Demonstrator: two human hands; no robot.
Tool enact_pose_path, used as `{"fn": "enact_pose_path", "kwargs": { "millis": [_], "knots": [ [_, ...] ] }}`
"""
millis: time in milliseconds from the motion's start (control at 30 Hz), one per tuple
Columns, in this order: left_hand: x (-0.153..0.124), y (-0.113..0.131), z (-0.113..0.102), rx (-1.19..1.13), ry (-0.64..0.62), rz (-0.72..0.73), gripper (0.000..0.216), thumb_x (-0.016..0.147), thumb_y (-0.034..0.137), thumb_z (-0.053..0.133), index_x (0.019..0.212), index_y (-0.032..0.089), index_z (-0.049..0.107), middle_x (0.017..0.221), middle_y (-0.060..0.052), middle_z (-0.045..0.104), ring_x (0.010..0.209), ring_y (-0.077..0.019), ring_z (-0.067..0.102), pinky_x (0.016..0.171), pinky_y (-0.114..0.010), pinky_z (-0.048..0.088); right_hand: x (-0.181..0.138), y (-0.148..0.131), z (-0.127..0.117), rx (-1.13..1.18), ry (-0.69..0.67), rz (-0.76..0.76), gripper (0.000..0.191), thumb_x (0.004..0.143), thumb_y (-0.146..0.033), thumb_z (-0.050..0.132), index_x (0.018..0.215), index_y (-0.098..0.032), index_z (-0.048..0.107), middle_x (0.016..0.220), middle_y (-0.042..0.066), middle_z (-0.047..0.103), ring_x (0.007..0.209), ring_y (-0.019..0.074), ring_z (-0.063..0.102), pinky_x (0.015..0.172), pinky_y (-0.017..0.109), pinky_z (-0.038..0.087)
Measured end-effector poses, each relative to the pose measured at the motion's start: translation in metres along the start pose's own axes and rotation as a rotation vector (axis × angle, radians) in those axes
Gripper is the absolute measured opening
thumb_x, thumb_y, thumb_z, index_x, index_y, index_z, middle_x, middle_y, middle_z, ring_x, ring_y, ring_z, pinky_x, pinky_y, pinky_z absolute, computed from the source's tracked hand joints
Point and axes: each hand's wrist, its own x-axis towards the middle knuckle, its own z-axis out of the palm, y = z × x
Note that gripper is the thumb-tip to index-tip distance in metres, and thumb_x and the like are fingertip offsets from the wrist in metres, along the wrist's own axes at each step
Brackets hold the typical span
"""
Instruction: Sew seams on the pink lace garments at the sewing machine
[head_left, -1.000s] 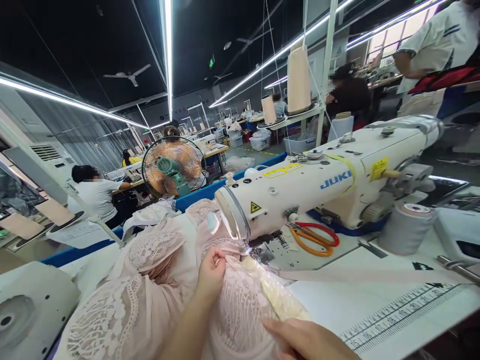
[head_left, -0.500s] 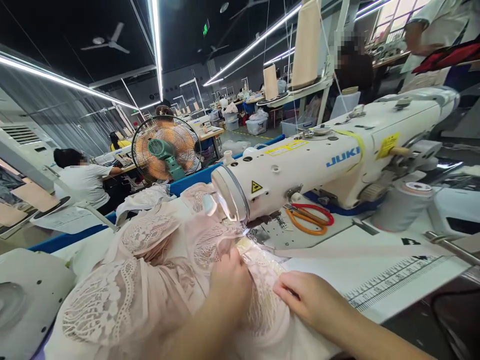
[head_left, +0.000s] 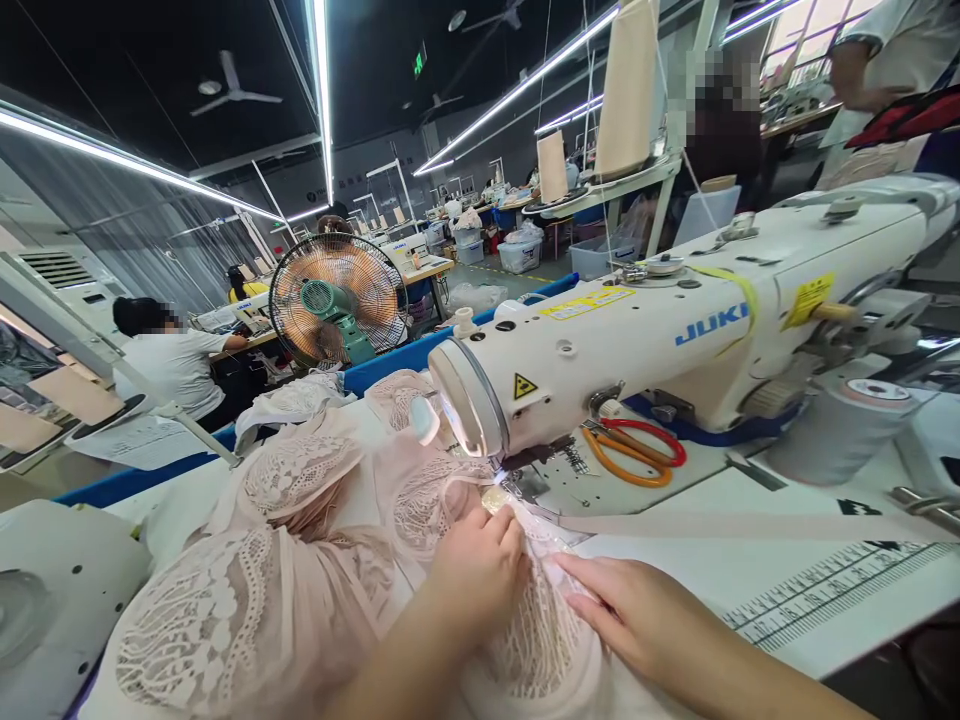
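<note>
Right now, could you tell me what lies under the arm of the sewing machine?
Under the sewing machine arm lie orange and red scissors on the table. By the needle, pink lace fabric covers the plate, pressed by the left hand and right hand.

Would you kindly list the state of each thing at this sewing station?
Left hand: pressed on the lace garment.
Right hand: flat on the lace garment.
Lace garment: bunched, edge under the machine head.
Sewing machine: work light on.
Scissors: lying on the machine bed.
Fan: upright, spin unclear.
</note>
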Motion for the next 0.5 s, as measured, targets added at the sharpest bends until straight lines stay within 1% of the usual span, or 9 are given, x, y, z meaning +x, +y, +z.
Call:
{"fn": "enact_pose_path", "kwargs": {
  "millis": [100,200,267,367,500],
  "knots": [
    [0.001,0.002,0.002,-0.019,0.037,-0.053,0.042,0.090,0.033,0.044,0.118,0.006,0.058,0.126,-0.016,0.057,0.098,-0.0279,0.056,0.087,-0.040,0.048,0.002,-0.001,-0.002,-0.020,-0.017,-0.002,0.041,0.090,-0.028,0.029,0.110,-0.016,0.063,0.090,0.012,0.071,0.084,0.0295,0.066,0.071,0.041,0.049],
    [0.003,0.003,0.008,-0.047,0.069,-0.095,0.049,0.090,0.040,0.044,0.122,0.005,0.057,0.129,-0.015,0.055,0.105,-0.0301,0.054,0.092,-0.042,0.046,0.004,-0.001,-0.003,-0.024,-0.004,-0.012,0.040,0.091,-0.028,0.027,0.103,-0.019,0.064,0.084,0.010,0.071,0.078,0.0285,0.065,0.066,0.040,0.048],
    [0.005,0.003,0.012,-0.064,0.085,-0.119,0.051,0.090,0.041,0.044,0.123,0.004,0.056,0.131,-0.017,0.054,0.108,-0.0314,0.052,0.095,-0.043,0.045,0.006,-0.001,-0.004,-0.042,0.011,-0.019,0.040,0.091,-0.028,0.026,0.100,-0.019,0.064,0.083,0.009,0.070,0.076,0.0281,0.065,0.064,0.039,0.047],
    [0.007,0.004,0.016,-0.090,0.104,-0.130,0.052,0.089,0.040,0.045,0.124,0.002,0.055,0.130,-0.020,0.053,0.114,-0.0326,0.049,0.098,-0.045,0.044,0.009,-0.002,-0.007,-0.051,-0.013,-0.026,0.038,0.091,-0.027,0.026,0.095,-0.019,0.063,0.084,0.010,0.070,0.075,0.0274,0.065,0.063,0.037,0.045],
    [0.008,0.007,0.014,-0.137,0.062,-0.189,0.048,0.087,0.040,0.048,0.118,0.005,0.059,0.119,-0.020,0.057,0.106,-0.0320,0.053,0.092,-0.045,0.048,0.011,-0.002,-0.010,-0.028,-0.011,-0.051,0.037,0.091,-0.025,0.026,0.090,-0.019,0.062,0.083,0.010,0.070,0.076,0.0264,0.065,0.065,0.036,0.045]
  ]
}}
